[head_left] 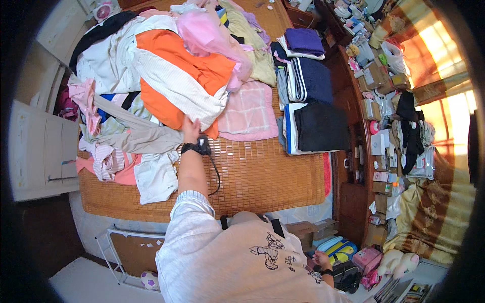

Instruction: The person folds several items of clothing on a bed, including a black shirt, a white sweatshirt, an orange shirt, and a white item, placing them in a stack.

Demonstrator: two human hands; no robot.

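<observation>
While left hand at one orange garment, three folded stacks rightward.

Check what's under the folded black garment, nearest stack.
Under the folded black garment, white fabric shows along its left side, with a blue edge further left. Whatever lies wholly beneath is covered.

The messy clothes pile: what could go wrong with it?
If the left hand tugs the orange garment, the sheer pink cloth against it might slide along too. The black cord looping below that hand could snag on the white cloth. A bump might also topple the folded stacks.
</observation>
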